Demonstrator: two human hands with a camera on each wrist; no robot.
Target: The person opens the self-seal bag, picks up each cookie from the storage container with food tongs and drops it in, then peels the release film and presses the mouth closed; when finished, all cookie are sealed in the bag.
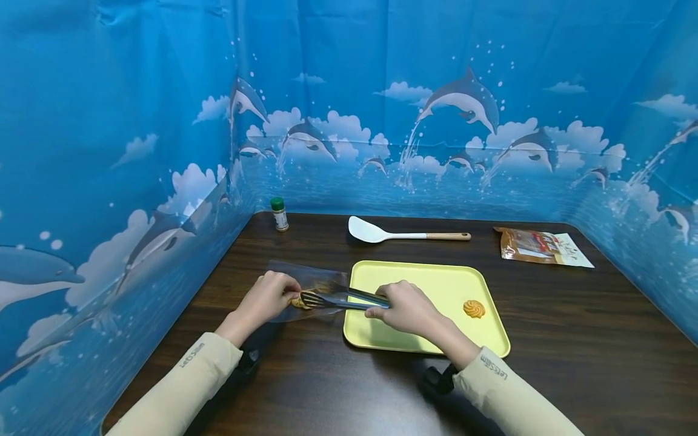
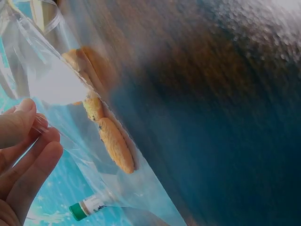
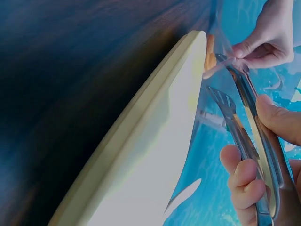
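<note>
The right grip (image 1: 406,307) held the tongs (image 1: 351,304) partly over the tray (image 1: 425,274), where 1 cookie (image 1: 474,309) sat. Left of it, the left grip (image 1: 271,297) pinched the bag (image 1: 311,277), with more cookies (image 2: 115,143) inside. Cookies looked light and crumbly, best held softly by the sides. The thin bag looked slippery, best pinched at its edge.
</note>
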